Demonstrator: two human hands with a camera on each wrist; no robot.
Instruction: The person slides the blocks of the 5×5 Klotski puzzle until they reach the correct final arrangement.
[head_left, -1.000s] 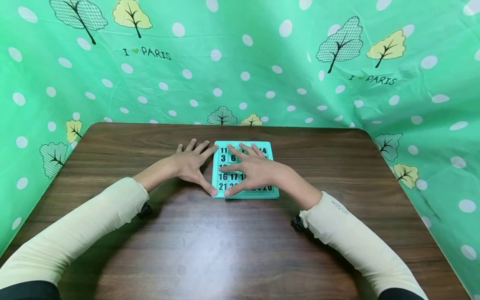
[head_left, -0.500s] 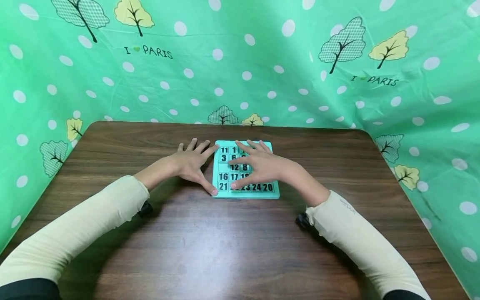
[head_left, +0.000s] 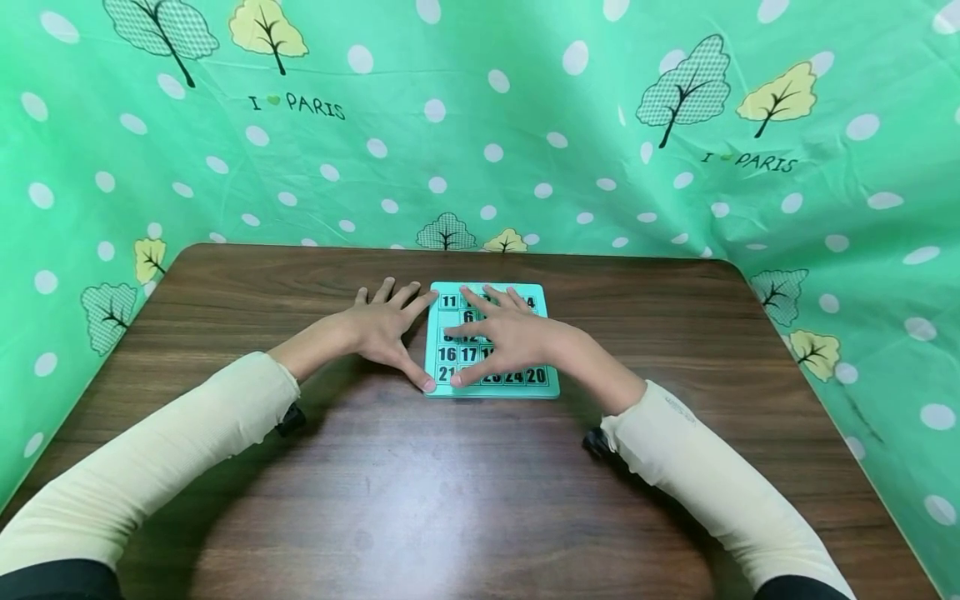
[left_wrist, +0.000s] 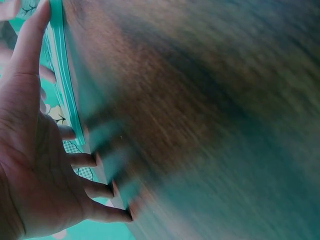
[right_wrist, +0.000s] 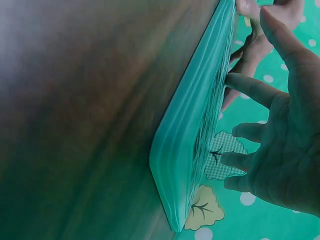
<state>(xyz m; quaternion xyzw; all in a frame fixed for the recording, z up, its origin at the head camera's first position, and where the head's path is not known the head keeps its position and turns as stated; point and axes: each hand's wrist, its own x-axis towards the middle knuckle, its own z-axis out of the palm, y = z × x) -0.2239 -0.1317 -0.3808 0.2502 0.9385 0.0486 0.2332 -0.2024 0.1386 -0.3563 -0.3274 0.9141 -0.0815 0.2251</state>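
A turquoise number puzzle (head_left: 468,354) lies flat near the far edge of the brown table (head_left: 420,500), about midway between its two far corners. Only the head view shows its face. The wrist views look along it from low down and show the thickness instead: side walls with ridges running lengthwise and a rounded corner, flat against the wood. The face carries square tiles with black numbers. 11 stands in the far left corner with a bare cell below it; 6, 12, 16, 17, 21, 24 and 20 can also be read, while others are partly or wholly hidden by fingers.

The left hand (head_left: 382,332) is spread along the puzzle's left side, thumb at the near left corner, index fingertip at the far left corner. The left wrist view adds its palm, raised off the table, and the other three fingertips reaching down to the wood. The right hand (head_left: 517,340) arches over the tiles from the right, its fingers apart, pinching nothing. In the right wrist view its index fingertip meets the tile face, and the thumb stands clear.

Both forearms wear cream sleeves (head_left: 165,442), with a black device (head_left: 290,419) under each wrist. Beyond the far edge hangs a green cloth (head_left: 480,108) with white dots, trees and "I PARIS" lettering.
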